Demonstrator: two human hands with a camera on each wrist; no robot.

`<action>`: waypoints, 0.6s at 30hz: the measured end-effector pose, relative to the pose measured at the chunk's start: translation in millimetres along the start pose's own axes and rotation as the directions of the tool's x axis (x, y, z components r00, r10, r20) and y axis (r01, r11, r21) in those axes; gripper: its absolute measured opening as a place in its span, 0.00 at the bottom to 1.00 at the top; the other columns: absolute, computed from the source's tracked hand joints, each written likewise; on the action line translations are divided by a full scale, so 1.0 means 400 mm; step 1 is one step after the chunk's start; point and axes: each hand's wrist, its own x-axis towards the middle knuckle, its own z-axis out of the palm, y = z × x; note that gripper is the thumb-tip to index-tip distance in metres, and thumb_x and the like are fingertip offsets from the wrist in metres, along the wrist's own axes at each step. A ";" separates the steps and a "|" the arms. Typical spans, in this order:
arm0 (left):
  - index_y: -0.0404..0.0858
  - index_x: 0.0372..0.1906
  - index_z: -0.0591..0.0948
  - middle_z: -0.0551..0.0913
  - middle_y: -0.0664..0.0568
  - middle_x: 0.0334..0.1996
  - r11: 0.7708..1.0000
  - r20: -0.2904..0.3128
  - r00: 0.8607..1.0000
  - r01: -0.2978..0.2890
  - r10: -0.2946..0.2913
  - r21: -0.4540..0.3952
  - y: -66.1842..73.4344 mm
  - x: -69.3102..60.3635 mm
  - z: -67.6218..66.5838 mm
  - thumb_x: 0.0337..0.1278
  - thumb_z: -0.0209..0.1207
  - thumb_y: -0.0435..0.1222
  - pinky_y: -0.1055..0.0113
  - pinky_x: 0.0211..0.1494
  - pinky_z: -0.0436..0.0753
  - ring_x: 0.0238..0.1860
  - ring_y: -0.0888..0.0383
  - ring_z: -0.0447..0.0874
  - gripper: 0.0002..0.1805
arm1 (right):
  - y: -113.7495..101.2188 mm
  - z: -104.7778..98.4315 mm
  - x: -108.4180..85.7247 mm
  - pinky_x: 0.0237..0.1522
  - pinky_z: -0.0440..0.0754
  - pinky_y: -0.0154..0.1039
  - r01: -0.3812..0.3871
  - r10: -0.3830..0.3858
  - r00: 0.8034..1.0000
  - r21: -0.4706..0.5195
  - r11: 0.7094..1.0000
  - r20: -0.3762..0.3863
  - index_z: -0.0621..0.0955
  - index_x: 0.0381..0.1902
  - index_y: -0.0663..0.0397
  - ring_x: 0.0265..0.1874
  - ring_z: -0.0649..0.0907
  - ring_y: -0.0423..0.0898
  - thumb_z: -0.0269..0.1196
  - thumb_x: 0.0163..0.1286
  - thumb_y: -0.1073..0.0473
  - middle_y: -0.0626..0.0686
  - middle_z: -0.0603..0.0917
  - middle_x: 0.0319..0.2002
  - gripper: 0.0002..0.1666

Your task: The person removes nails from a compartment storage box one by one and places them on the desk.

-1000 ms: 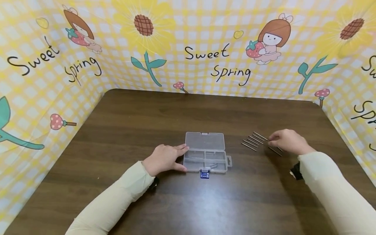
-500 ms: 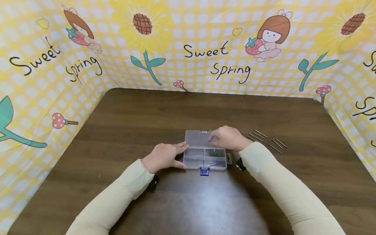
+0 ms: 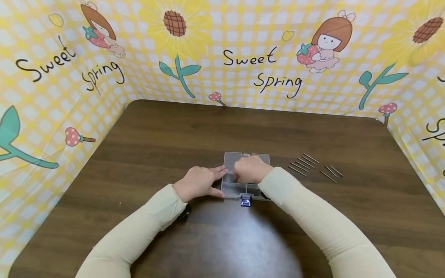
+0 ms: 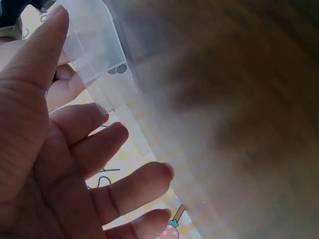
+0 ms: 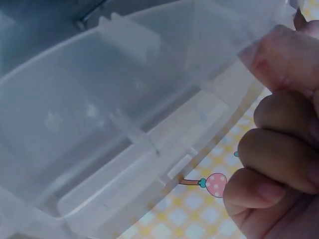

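One right hand (image 3: 252, 170), curled, over the box (image 3: 233, 190)

The latch (image 3: 246, 201) is blue, the rods (image 3: 311, 158) silver, the backdrop (image 3: 243, 23) yellow-checked.

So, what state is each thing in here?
Clear plastic divided box: open.
Clear plastic lid: folded back.
Blue plastic clasp: unfastened.
Thin silver metal rods: lying loose in two groups, right of the box.
Left hand: fingers extended, against the box's left end.
Right hand: fingers curled, over the box; anything held is hidden.
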 end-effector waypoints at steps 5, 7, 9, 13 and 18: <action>0.42 0.66 0.74 0.74 0.51 0.63 1.000 -0.026 1.000 -0.013 0.013 0.022 0.003 -0.001 -0.004 0.44 0.64 0.63 0.67 0.18 0.66 0.16 0.55 0.74 0.44 | -0.008 0.008 0.010 0.29 0.81 0.47 -0.004 0.003 1.000 -0.084 0.996 -0.016 0.81 0.17 0.47 0.21 0.79 0.44 0.65 0.59 0.63 0.45 0.81 0.21 0.12; 0.43 0.65 0.74 0.74 0.51 0.63 0.999 -0.035 0.999 -0.016 0.017 0.028 0.003 -0.002 -0.005 0.43 0.63 0.63 0.67 0.18 0.65 0.16 0.55 0.75 0.45 | -0.012 0.007 0.013 0.28 0.81 0.47 0.002 -0.004 1.000 -0.107 0.994 -0.016 0.78 0.16 0.48 0.20 0.78 0.44 0.65 0.59 0.64 0.46 0.80 0.19 0.13; 0.43 0.65 0.74 0.75 0.52 0.62 0.999 -0.048 0.999 -0.019 0.021 0.040 0.002 -0.002 -0.005 0.43 0.63 0.64 0.67 0.18 0.66 0.17 0.54 0.76 0.45 | -0.015 0.006 0.016 0.27 0.81 0.47 0.009 -0.011 1.000 -0.120 0.993 -0.010 0.76 0.15 0.48 0.19 0.76 0.44 0.63 0.59 0.65 0.47 0.78 0.19 0.15; 0.43 0.65 0.75 0.75 0.52 0.62 0.999 -0.052 0.998 -0.016 0.019 0.047 0.000 -0.002 -0.003 0.42 0.63 0.64 0.66 0.18 0.66 0.19 0.53 0.79 0.45 | -0.017 0.000 0.019 0.26 0.80 0.47 0.021 -0.019 1.000 -0.108 0.994 0.022 0.72 0.13 0.48 0.18 0.72 0.44 0.61 0.58 0.67 0.47 0.76 0.18 0.17; 0.44 0.66 0.73 0.74 0.53 0.63 0.999 -0.027 1.000 -0.010 0.011 0.030 -0.004 0.003 0.000 0.43 0.63 0.64 0.67 0.19 0.67 0.24 0.53 0.82 0.45 | -0.012 -0.004 0.023 0.26 0.80 0.47 0.036 -0.030 0.997 -0.084 0.996 0.072 0.73 0.14 0.48 0.18 0.71 0.44 0.60 0.60 0.67 0.46 0.75 0.18 0.17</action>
